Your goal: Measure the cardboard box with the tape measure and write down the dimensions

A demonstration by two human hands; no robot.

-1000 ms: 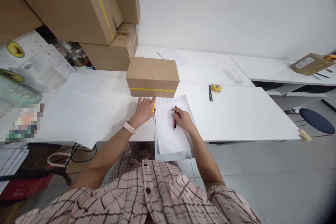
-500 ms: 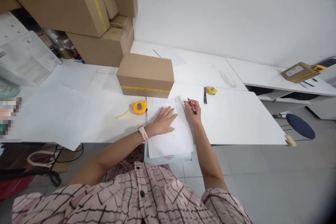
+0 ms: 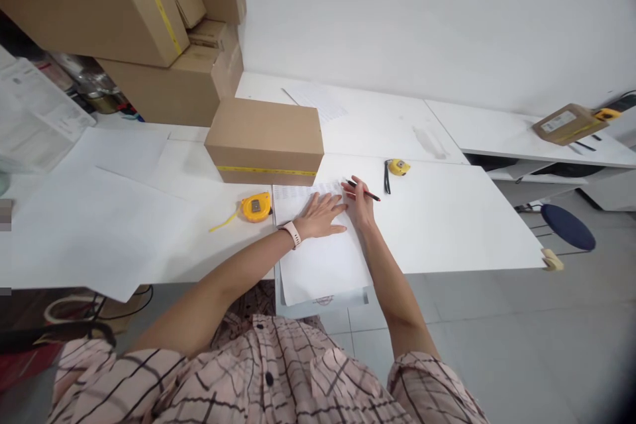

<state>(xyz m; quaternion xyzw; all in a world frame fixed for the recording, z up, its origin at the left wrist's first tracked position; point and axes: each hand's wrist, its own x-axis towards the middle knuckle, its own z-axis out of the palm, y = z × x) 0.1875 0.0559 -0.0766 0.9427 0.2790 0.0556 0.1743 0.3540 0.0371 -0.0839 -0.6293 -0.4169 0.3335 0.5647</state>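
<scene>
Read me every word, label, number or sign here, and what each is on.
Nothing can be read; these are too small or blurred:
Rows on the white sheet under the left hand.
Marks on the yellow strip of the middle cardboard box.
Label on the far-right carton.
Emblem on the pale backing below the sheet.
Print on the far-left white box.
Lines on the back paper.

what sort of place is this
Probably a workroom or stockroom, judging by the stacked cardboard boxes, the long white worktable and the orange-yellow tape measure lying on it.
</scene>
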